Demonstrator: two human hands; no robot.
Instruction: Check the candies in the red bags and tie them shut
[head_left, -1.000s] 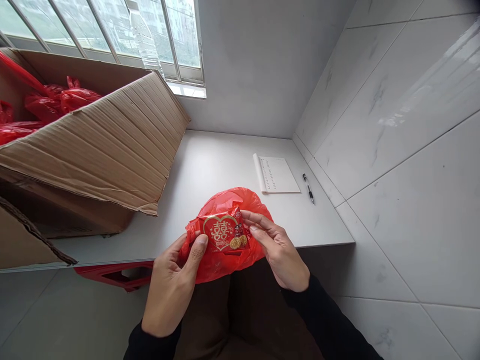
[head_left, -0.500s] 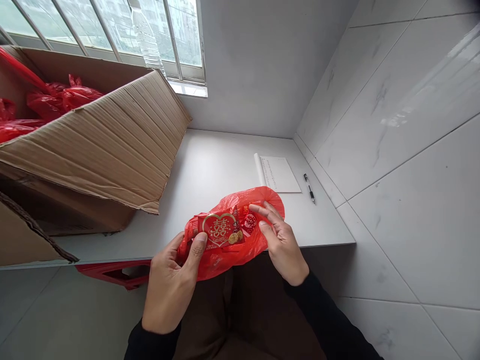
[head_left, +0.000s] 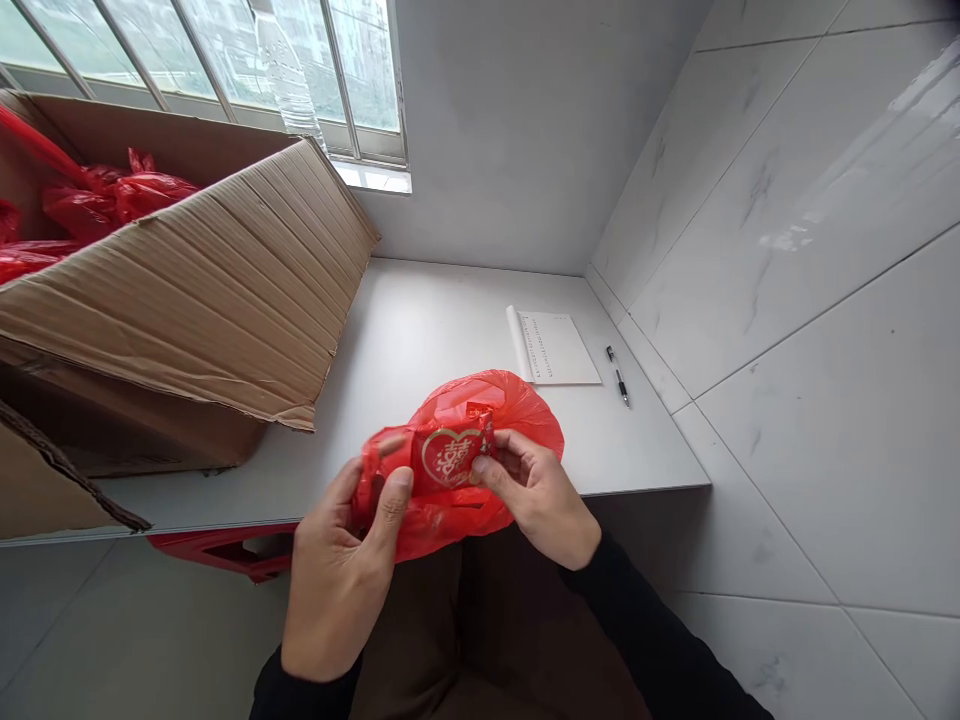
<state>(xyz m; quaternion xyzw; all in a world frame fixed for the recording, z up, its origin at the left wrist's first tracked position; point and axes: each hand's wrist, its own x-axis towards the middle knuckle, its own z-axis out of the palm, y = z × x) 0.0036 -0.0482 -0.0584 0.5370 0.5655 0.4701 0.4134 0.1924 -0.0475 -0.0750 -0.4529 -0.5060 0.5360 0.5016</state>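
Observation:
A thin red plastic bag (head_left: 529, 410) lies opened out at the table's front edge, above my lap. My left hand (head_left: 341, 570) is closed on its left side, thumb on top and fingers partly hidden beneath the plastic. Inside the bag's mouth is a red snack packet (head_left: 448, 456) with a gold heart and a double-happiness character. My right hand (head_left: 541, 496) pinches the packet's right end between thumb and fingers. The rest of the bag's contents is hidden under the packet and my hands.
A large cardboard box (head_left: 195, 290) with knotted red bags (head_left: 142, 195) stands at the left. Behind my hands lie a notepad (head_left: 562, 348) and a pen (head_left: 618, 376). A clear bottle (head_left: 289, 80) stands by the window; a red stool (head_left: 225, 550) is below the table.
My right hand has moved left from the bag's right side and taken hold of the packet, which now sits tilted. The second red packet on the right is now covered.

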